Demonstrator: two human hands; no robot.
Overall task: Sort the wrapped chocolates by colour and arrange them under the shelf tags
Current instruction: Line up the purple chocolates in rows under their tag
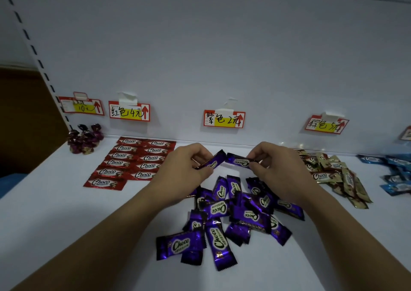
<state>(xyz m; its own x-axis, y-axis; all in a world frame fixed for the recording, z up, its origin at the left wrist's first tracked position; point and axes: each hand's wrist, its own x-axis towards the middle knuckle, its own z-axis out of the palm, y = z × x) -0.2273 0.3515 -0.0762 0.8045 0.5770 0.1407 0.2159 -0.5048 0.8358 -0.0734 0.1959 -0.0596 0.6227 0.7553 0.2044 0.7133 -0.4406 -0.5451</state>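
My left hand pinches one purple wrapped chocolate just above the white shelf. My right hand pinches a second purple chocolate; the two bars' ends almost meet below the purple tag. A loose heap of purple chocolates lies under and in front of my hands. Red chocolates lie flat in two neat columns under the red tag. A jumbled pile of gold chocolates sits below the right-hand tag.
Dark red twist-wrapped sweets are bunched at the far left under another tag. Blue wrapped chocolates lie at the right edge. The white shelf back wall rises behind; a slotted upright runs along the left.
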